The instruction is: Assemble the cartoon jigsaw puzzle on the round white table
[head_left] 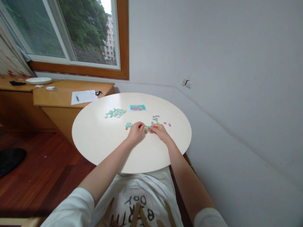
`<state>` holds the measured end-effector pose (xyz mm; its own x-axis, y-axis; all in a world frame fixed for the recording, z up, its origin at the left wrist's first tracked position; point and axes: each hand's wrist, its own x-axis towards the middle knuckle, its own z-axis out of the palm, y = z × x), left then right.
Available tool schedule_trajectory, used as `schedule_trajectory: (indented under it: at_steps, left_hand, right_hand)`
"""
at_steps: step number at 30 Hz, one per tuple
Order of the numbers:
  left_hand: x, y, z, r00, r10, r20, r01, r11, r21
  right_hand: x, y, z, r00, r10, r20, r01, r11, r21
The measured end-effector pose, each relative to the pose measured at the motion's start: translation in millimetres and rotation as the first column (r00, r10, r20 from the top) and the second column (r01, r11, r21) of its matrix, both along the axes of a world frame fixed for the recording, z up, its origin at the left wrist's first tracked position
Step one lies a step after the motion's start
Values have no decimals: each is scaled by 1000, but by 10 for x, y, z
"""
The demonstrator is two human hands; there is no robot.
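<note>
**A small patch of puzzle pieces (146, 130) between our left hand (136, 132) and right hand (161, 131)**

We look down at a round white table (94, 138). The patch lies flat on it, in the narrow gap between our two sets of fingertips, to the right of the left fingers and to the left of the right ones. Neither hand is clearly nearer: the right fingertips seem to touch its right edge, and the left ones are at or just beside its left edge. We make out no clear long axis; it looks compact and uneven, mottled yellow, green and dark, too small for us to read a picture on it.

Our left fingers curl in towards the thumb, and our right fingertips come close together over the edge. We cannot tell whether either hand pinches a piece.

Just left of the left fingers is a little bunch of turquoise pieces (128, 125). Farther beyond them spreads a bigger pale-green pile (115, 113). Beyond the right fingers is a loose mixed group (155, 119), with two pink pieces (169, 125) off to its right. Straight beyond the gap, well apart, lies a turquoise picture card (138, 108) with pink and yellow figures.
</note>
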<state>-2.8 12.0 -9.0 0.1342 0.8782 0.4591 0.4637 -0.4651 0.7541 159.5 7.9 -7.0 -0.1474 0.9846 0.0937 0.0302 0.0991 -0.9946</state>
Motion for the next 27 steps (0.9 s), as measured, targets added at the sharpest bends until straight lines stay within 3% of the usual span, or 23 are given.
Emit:
schedule_trajectory:
  at_steps: [18,27]
  left_hand:
    - [-3,-24,5,999,-37,-20,39,997,69]
    - [-2,2,-18,999,-28,-21,29,999,37]
  right_hand:
    - [2,9,13,999,-33,25,32,999,10]
    - [5,-5,30,998,-54,24,54,999,10]
